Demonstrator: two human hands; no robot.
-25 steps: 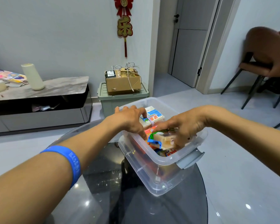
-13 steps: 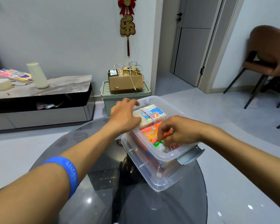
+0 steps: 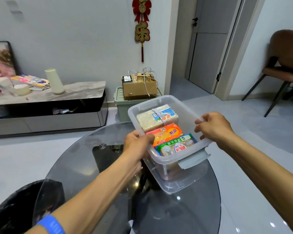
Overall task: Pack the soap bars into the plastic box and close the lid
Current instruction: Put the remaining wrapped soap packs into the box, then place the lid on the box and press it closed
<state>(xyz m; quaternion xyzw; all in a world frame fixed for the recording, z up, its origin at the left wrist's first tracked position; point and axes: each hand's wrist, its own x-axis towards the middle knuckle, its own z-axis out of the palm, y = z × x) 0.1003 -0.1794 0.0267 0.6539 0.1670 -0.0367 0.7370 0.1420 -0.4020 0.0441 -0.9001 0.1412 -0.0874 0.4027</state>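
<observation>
On table (image 3: 108, 166), both hands grip box (image 3: 174, 162) rims.

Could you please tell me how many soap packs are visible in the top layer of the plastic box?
3: the pale pack at the far end, the orange pack in the middle, the green pack nearest. More may lie hidden underneath.

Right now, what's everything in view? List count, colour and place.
box: 1, clear, on table, no lid on
soap bars: 3 packs showing, cream, orange, green, in box
table: 1, dark glass, round
cabinet: 1, grey, left wall
vase: 1, cream, on cabinet
carton: 1, brown, on green bin
chair: 1, brown, right
left hand: on box's left rim
right hand: on box's right rim
</observation>
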